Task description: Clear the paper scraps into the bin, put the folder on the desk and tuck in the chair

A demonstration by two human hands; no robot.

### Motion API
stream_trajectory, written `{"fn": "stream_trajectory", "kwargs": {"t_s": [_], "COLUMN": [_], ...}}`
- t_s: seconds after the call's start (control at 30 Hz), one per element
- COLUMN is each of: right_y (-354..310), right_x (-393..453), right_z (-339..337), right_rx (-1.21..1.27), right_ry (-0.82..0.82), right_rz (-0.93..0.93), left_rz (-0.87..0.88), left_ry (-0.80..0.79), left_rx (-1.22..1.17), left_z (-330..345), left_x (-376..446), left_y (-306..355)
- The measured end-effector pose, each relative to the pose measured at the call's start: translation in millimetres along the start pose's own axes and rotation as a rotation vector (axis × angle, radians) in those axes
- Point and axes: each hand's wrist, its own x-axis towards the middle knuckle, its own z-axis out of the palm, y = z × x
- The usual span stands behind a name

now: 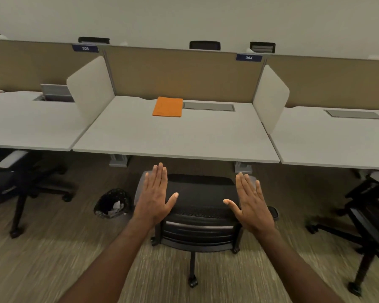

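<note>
Orange folder [167, 106] lies on the surface [175, 136], scraps sit in the bin [111, 203], and flat, empty left hand [155, 193] and right hand [251, 199] reach toward the untucked chair [200, 206].

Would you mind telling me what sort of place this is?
Most likely a shared office: a row of desks split by partitions, numbered plates, and wheeled office chairs.

Probably an open-plan office: partitioned desks [175, 136], numbered plates [248, 57], rolling chairs [200, 206].
</note>
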Motion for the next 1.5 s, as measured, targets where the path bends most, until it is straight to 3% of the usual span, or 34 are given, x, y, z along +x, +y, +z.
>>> {"fn": "stream_trajectory", "kwargs": {"t_s": [0.73,1.07,1.5], "right_y": [-5,-7,-12], "right_x": [119,134,127], "right_z": [29,32,32], "right_rx": [0.08,0.053,0.076], "right_ry": [-0.003,0.061,-0.002], "right_rz": [-0.025,-0.006,0.034], "left_rz": [-0.002,0.018,0.02], "left_ry": [-0.07,-0.091,-0.11], "left_rx": [0.003,-0.004,-0.074], "left_z": [11,16,11], "left_x": [99,119,107], "left_y": [-58,-71,-69]}}
